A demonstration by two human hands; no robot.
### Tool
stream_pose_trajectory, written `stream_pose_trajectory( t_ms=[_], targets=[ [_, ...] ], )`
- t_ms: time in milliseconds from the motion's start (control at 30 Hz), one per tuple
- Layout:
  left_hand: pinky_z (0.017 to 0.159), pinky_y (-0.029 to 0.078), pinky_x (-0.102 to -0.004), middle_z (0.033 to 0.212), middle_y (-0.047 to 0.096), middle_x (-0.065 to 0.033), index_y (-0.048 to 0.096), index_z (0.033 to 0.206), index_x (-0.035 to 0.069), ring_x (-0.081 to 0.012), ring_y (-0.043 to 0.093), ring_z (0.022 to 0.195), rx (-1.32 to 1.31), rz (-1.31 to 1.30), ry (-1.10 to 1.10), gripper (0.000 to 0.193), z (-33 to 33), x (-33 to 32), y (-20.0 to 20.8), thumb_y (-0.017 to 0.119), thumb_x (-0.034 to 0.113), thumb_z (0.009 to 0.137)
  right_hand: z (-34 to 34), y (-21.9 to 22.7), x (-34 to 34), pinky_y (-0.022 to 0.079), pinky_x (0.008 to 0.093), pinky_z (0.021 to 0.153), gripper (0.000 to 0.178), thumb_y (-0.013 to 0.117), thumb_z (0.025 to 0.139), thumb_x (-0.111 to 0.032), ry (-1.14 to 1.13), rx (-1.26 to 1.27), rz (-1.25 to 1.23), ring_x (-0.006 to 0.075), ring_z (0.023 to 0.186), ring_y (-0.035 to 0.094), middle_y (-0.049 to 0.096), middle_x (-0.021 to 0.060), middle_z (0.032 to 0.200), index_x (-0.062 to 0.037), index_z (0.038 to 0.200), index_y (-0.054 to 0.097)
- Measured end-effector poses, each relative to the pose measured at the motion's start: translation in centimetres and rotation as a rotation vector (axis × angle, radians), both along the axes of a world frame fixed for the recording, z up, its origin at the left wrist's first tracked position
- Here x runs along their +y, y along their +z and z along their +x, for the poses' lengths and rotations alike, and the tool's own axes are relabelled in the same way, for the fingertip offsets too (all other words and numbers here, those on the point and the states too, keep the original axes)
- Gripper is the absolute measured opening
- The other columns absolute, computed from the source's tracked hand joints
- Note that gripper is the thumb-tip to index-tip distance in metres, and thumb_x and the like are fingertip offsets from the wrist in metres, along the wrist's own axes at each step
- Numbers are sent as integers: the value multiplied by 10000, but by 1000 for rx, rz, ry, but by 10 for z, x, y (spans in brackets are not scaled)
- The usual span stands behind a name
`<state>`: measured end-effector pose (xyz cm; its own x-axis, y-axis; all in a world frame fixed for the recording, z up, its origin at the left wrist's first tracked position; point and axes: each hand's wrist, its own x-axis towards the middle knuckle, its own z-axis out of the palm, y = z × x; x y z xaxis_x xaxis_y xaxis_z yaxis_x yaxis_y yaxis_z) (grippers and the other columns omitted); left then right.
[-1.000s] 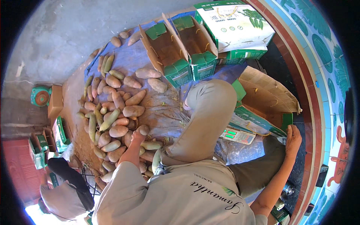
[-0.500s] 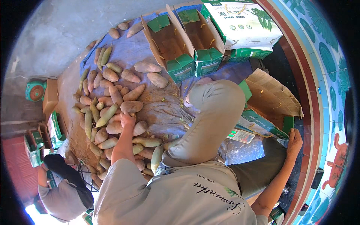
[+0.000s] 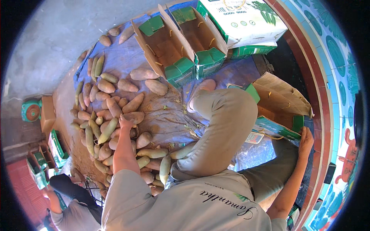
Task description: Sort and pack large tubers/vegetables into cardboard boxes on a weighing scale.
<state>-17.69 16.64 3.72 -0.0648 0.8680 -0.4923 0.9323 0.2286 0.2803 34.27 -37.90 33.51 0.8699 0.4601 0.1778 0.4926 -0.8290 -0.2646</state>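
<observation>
Beside bare sheeting [image 3: 169, 125], left fingers [image 3: 124, 120] touch roots [image 3: 136, 117], grip unclear; right [image 3: 306, 138] clasp carton edge [image 3: 283, 127].

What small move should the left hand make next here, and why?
Probably secure the reddish-brown root in the left hand and lift gently: the hand is at it, neighbouring roots crowd close, and the right hand is at the open carton.

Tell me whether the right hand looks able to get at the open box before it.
Very likely yes: the right hand is at the near corner of the open box, with nothing visible between them.
</observation>
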Motion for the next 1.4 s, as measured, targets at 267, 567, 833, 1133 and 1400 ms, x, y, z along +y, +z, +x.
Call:
stream_pose_trajectory(
  t_ms=[267, 567, 833, 1133, 1400],
  targets=[
    [990, 387, -377, 1296, 369, -175, 329, 1304, 74, -337, 418, 1190, 470, -55, -177, 814, 13, -13, 24, 749, 346, 663, 1, -2, 4, 441, 381, 595, 276, 438, 950, -211, 2, 8, -1, 310, 647, 581, 582, 177, 719, 11, 847, 566],
    [940, 441, -356, 1267, 481, -161, 406, 1257, 32, -298, 506, 1154, 574, -177, -556, 811, 31, -44, -14, 756, 437, 648, -4, 1, 1, 436, 393, 598, 252, 457, 938, -208, -48, -12, -15, 353, 660, 565, 570, 187, 733, 6, 852, 558],
    [844, 471, -347, 1104, 596, -185, 566, 1160, 3, -274, 563, 1066, 117, -321, -210, 749, -11, -56, -48, 721, 501, 623, -4, 1, 13, 433, 422, 627, 211, 497, 908, -200, -28, -27, 39, 387, 736, 565, 575, 207, 772, -11, 845, 566],
    [776, 441, -384, 1075, 580, -46, 533, 1166, 105, -221, 550, 952, -670, -678, 167, 607, 92, -98, 60, 742, 404, 681, -22, 15, 10, 451, 414, 650, 204, 565, 848, -219, 80, -6, 141, 362, 756, 581, 596, 173, 775, -24, 793, 579],
    [919, 435, -408, 1230, 525, -93, 409, 1285, 17, -253, 511, 1114, -1363, -504, -117, 755, 194, -109, 222, 723, 397, 714, -31, 22, -3, 459, 407, 654, 361, 651, 748, -384, 273, 64, 108, 354, 729, 577, 577, 151, 722, -32, 735, 572]
  ],
)
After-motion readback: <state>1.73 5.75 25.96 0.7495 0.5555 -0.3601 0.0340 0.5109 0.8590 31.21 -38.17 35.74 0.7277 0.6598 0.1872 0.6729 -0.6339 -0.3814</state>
